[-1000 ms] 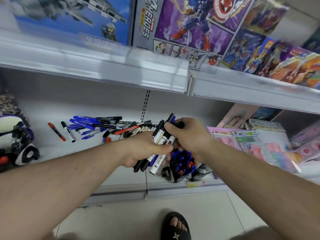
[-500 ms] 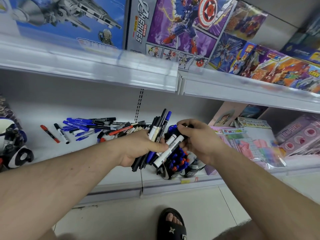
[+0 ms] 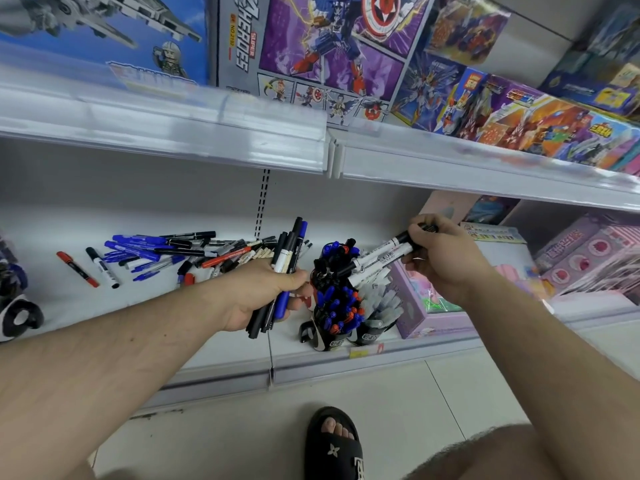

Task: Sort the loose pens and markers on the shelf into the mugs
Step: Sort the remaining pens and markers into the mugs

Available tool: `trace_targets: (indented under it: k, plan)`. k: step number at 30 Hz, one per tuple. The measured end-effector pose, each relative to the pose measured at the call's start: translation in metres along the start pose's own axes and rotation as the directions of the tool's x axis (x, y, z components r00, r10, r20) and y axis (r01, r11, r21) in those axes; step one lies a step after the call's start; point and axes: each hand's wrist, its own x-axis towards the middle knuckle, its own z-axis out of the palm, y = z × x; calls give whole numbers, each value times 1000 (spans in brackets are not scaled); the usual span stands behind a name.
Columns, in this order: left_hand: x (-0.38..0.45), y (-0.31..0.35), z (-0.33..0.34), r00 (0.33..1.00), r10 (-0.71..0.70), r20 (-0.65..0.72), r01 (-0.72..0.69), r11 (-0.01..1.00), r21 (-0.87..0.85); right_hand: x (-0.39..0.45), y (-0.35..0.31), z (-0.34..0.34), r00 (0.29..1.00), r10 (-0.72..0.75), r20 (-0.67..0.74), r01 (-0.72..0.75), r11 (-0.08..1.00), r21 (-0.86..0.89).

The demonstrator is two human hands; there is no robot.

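Note:
My left hand grips a bundle of pens and markers, black, white and blue, standing upright in my fist. To its right, my right hand holds a few white markers with black caps, tilted down to the left over the mugs. A black mug packed with blue, red and black pens stands at the shelf's front, with a second mug of grey-capped pens beside it. Farther back are more standing pens. A loose pile of pens and markers lies on the shelf at the left.
A red marker and a white marker lie apart at the pile's left. Pink and purple boxes crowd the right. The upper shelf's edge overhangs. A black-and-white mug stands far left. My sandalled foot is on the floor.
My right hand has pulled a few white markers out of the bundle and moved right, over the mugs. The left hand keeps gripping the rest and has shifted little.

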Motion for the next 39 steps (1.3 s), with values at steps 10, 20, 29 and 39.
trace_targets:
  k: [10,20,29,39]
  plan:
    - [13,0,14,1000,-23,-14,23,1000,-3,-6,5,-8,999,12,33,-16,995,102]
    - [13,16,37,961,-33,274,29,999,18,-13,13,23,985,76,155,-90,993,82]
    - [32,8,-13,989,-83,126,55,976,212,47,12,2,952,163,-260,-115,975,188]
    - [46,-16,-43,989,-67,-131,66,998,-14,111,100,59,948,-273,-165,117,780,-615]
